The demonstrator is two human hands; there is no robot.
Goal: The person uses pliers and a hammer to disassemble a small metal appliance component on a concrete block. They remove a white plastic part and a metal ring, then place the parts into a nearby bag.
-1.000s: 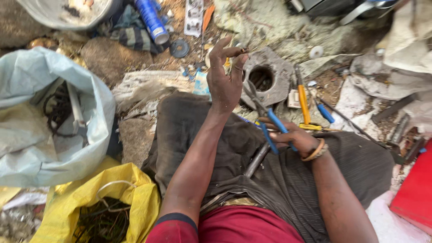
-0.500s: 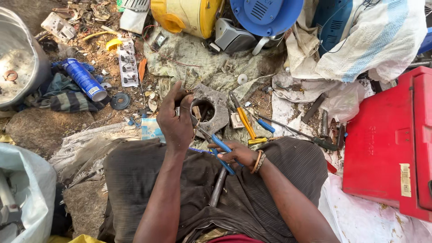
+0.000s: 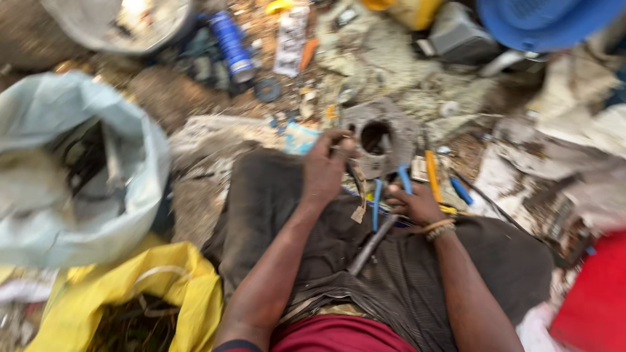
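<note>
While the right hand [image 3: 417,203] grips blue-handled pliers [image 3: 389,192] pointing far, the left hand [image 3: 324,171] pinches a bent strip [image 3: 358,190] just left of them.

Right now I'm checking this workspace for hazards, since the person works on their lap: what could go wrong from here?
The right hand grips blue-handled pliers close to the left hand, so a slip could pinch fingers. The work sits over the lap cloth, so a slipped tool might jab the legs. The grey metal plate and loose scrap lie close ahead, and could snag or cut a reaching hand.
</note>
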